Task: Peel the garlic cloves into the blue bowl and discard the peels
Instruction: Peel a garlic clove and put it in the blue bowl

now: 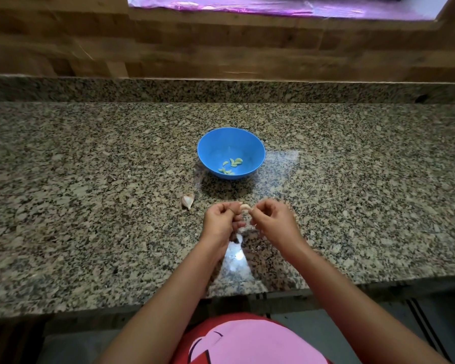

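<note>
Both of your hands meet low over the granite counter (90, 179), on your side of the blue bowl (208, 145). Your left hand (221, 220) grips a garlic clove (244, 207) in curled fingers, and your right hand (272, 219) pinches its other end. Peeled cloves (231, 165) lie in the bowl's bottom. 1 unpeeled clove (188, 201) lies on the counter just left of your left hand.
</note>
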